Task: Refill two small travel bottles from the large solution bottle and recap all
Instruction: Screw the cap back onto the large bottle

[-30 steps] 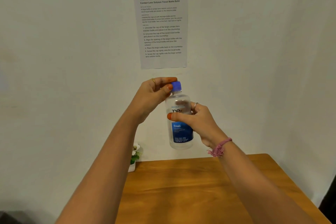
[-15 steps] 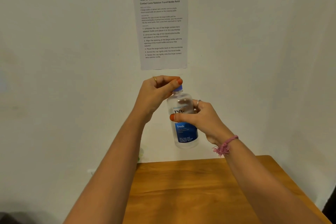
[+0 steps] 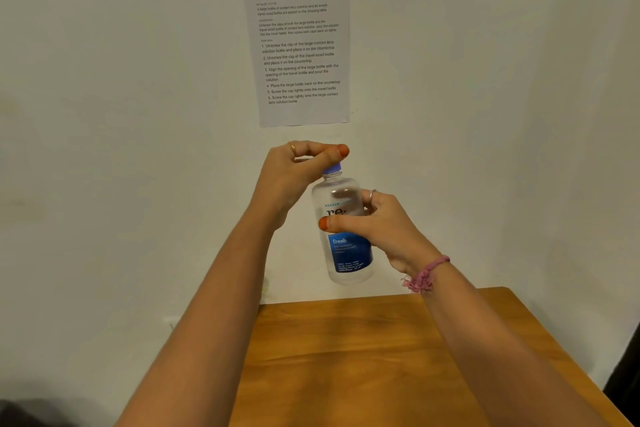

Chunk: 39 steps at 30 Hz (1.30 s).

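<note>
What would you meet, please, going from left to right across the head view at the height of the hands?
Left hand → cap → bottle → right hand → bracelet.

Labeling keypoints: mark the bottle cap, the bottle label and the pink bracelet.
bottle cap [image 3: 333, 169], head view, blue side under the left thumb.
bottle label [image 3: 349, 253], head view, middle of the blue panel.
pink bracelet [image 3: 427, 274], head view, band on the right wrist.
</note>
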Tool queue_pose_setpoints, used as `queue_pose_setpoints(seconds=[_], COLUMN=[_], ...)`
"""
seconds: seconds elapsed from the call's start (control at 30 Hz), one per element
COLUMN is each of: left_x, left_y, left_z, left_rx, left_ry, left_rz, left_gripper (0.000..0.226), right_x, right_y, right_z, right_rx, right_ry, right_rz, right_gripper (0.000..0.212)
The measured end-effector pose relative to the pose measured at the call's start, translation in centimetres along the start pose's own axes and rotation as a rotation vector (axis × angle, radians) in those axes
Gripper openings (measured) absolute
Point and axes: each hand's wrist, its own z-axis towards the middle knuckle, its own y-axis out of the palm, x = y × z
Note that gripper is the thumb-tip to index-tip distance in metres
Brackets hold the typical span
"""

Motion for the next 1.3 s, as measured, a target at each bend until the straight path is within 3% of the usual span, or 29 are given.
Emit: queue_pose_setpoints(seconds=[0.23, 0.43, 0.53, 0.77, 0.97, 1.03, 1.3], left_x=[-0.8, -0.6, -0.9, -1.6, -2.1, -2.4, -3.7], left_y=[-0.6, 0.9, 0.7, 0.5, 1.6, 1.6, 1.4], left_z=[0.2, 0.2, 0.5, 0.5, 0.8, 1.1, 1.5], left_rx=[-0.223, 0.011, -0.04, -0.203, -0.027, -0.038, -0.128], left_ry=[-0.085, -0.058, -0.056, -0.088, -0.049, -0.047, -0.084], left_rz=[0.003, 0.0, -0.033, -0.059, -0.046, -0.052, -0.06], left_gripper=[0.022, 0.027, 0.006, 0.02, 0.013, 0.004, 0.017], right_x=[0.5, 0.6, 0.7, 1.6, 1.8, 2.0, 3.0], right_y=[-0.6, -0.5, -0.9, -1.2, -1.1, -1.1, -1.7], right_z=[-0.2, -0.1, 0.1, 0.3, 0.7, 0.8, 1.5], right_rx=[0.023, 0.022, 0.035, 0.058, 0.051, 0.062, 0.073], right_ry=[0.028, 0.033, 0.024, 0.042, 0.025, 0.022, 0.043], right_rz=[0.03, 0.036, 0.029, 0.046, 0.028, 0.018, 0.011], right_gripper=[0.032, 0.035, 0.035, 0.034, 0.035, 0.035, 0.035])
